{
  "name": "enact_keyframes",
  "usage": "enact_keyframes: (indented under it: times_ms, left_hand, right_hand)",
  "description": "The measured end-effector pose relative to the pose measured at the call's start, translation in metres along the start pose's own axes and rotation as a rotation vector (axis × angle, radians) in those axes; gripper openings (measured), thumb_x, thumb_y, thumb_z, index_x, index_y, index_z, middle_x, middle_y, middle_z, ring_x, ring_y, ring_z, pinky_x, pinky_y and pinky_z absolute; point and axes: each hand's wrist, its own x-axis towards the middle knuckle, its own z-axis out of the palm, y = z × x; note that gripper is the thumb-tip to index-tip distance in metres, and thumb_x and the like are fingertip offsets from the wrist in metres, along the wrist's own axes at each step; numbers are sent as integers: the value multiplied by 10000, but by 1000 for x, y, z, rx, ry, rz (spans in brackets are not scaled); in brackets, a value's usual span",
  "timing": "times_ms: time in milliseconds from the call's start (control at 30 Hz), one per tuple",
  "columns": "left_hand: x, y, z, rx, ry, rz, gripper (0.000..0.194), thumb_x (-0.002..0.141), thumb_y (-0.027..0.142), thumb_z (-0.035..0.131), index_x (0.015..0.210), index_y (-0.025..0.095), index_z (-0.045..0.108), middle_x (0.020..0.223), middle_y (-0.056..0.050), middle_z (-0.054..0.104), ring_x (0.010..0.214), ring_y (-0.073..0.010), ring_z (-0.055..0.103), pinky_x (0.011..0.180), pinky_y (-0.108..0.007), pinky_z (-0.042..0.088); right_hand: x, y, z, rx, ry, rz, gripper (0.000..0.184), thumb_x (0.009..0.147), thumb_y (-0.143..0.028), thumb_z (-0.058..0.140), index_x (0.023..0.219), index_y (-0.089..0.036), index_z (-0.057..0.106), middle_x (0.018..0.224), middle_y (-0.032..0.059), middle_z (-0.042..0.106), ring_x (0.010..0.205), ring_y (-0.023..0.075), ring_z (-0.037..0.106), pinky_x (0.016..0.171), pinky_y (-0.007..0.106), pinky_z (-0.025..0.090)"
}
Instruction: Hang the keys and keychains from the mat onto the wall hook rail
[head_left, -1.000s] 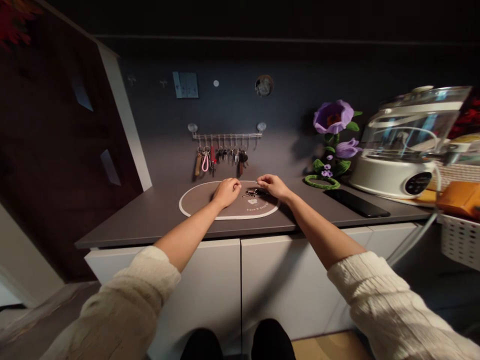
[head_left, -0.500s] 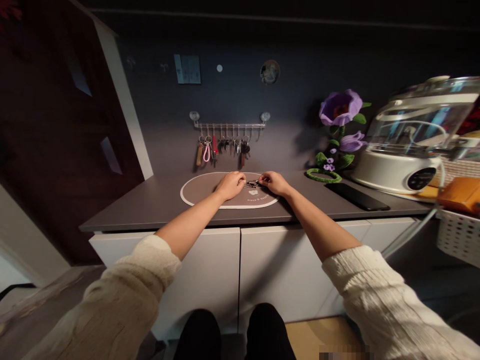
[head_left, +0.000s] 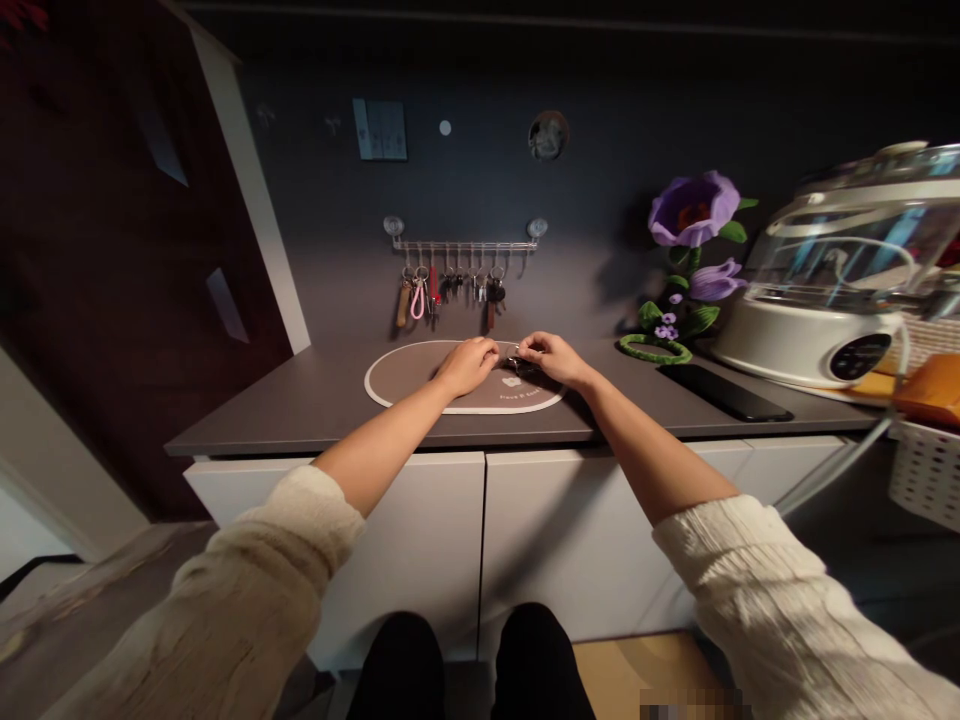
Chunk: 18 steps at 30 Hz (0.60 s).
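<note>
A small bunch of keys, dark and metallic, is at the right part of an oval brown mat with a pale rim. My right hand pinches the bunch by its ring, and the fingers cover part of it. Just left of the keys is my left hand, low over the mat, with its fingers curled together. A small gap separates it from the bunch; whether anything is between its fingertips is hidden.
Several keys and fobs hang from a clear hook rail on the wall. To the right are a purple flower ornament, a black phone and a white appliance. A perforated white basket stands at the far right.
My right hand has lifted slightly with the keys, and the gap between my hands is wider. The whole view has shifted a little.
</note>
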Motion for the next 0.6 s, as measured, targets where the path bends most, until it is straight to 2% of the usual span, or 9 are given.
enact_keyframes:
  times_ms: [100, 300, 433, 600]
  left_hand:
    - [2, 1, 0, -8, 17, 0, 217, 822, 225, 392, 912, 175, 583, 912, -63, 604, 854, -170, 529, 774, -283, 396]
    - [4, 6, -2, -38, 32, -44, 234, 845, 256, 383, 974, 179, 563, 990, -67, 611, 939, -177, 531, 823, -283, 389]
    - [4, 10, -2, -56, 10, -36, 236, 851, 285, 370, 914, 186, 575, 948, -54, 620, 898, -166, 539, 798, -272, 394]
    - [4, 10, 0, -95, 51, -47, 202, 831, 260, 389, 812, 171, 570, 814, -40, 620, 779, -152, 537, 730, -264, 401]
  right_hand:
    - [0, -2, 2, 88, -29, -32, 166, 666, -285, 628, 719, -149, 551, 646, -12, 560, 596, 81, 458, 604, 207, 368]
    - [0, -5, 5, 123, -58, -74, 216, 659, -334, 630, 739, -147, 557, 648, -15, 546, 596, 79, 452, 597, 210, 368]
    - [0, -7, 7, 92, -59, -71, 287, 645, -399, 631, 755, -141, 574, 603, -25, 520, 554, 70, 416, 553, 204, 345]
    - [-1, -9, 9, 135, -53, -63, 303, 635, -400, 644, 771, -136, 586, 617, -17, 539, 554, 67, 428, 549, 204, 354]
